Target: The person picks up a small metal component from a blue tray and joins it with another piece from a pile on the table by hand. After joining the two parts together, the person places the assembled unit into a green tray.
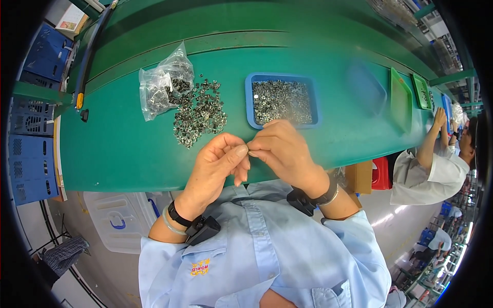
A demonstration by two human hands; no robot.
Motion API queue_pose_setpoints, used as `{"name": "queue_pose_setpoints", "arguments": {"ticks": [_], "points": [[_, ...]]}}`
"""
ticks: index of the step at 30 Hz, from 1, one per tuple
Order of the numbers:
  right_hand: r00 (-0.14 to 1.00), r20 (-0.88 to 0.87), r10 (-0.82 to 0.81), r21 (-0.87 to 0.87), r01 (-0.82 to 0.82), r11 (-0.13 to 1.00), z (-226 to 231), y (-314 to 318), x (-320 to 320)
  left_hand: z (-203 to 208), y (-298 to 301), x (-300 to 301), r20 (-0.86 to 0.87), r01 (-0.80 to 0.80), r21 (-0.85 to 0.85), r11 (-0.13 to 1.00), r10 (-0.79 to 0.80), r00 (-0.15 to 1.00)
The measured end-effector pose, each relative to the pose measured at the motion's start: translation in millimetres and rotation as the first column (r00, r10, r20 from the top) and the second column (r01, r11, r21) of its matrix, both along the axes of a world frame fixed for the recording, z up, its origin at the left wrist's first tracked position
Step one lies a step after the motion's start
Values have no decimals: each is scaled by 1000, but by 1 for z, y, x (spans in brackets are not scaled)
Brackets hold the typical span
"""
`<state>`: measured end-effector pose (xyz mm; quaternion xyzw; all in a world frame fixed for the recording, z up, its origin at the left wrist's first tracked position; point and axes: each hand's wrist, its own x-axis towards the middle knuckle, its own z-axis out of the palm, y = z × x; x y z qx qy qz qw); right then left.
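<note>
My left hand [222, 160] and my right hand [281, 150] meet just in front of my chest, over the near edge of the green table [123, 159]. Both are closed in a pinch, fingertips together, on a small dark part [249, 150] that the fingers mostly cover. Beyond my right hand stands a blue tray [248, 102] filled with small black and silver metal parts [280, 100]. Ahead of my left hand lies a loose heap of similar small parts [200, 119], spilling beside a clear plastic bag [154, 95] that holds more of them.
A long tool with a yellow-and-black end [80, 98] rests at the far left. Toward the right are a blurred blue tray [368, 84], a green tray [400, 100] and a smaller green tray [421, 92]. A co-worker [430, 169] sits there. Blue crates [32, 164] are stacked at left.
</note>
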<state>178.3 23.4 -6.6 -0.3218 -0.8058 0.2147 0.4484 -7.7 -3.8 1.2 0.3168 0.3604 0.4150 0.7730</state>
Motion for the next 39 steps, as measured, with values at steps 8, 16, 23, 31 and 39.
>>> {"name": "queue_pose_setpoints", "arguments": {"ticks": [8,16,23,31,39], "points": [[1000,4,-27,-91,27,995,1,-8,-2,-5,0,1,-24,-6,20,1000,6,1000],[998,-60,-33,-173,23,985,-2,-13,-5,-7,-1,2,-6,-9,48,999,10,1000],[999,2,-51,-118,51,992,-4,-8,-4,-6,2,1,-109,3,73,997,5,994],[990,-140,-33,-243,-2,970,0,-12,-2,4,0,5,64,-38,18,999,37,997],[955,-294,-24,-322,-75,944,0,-17,-5,-14,-2,13,461,37,-53,998,-8,888]]}}
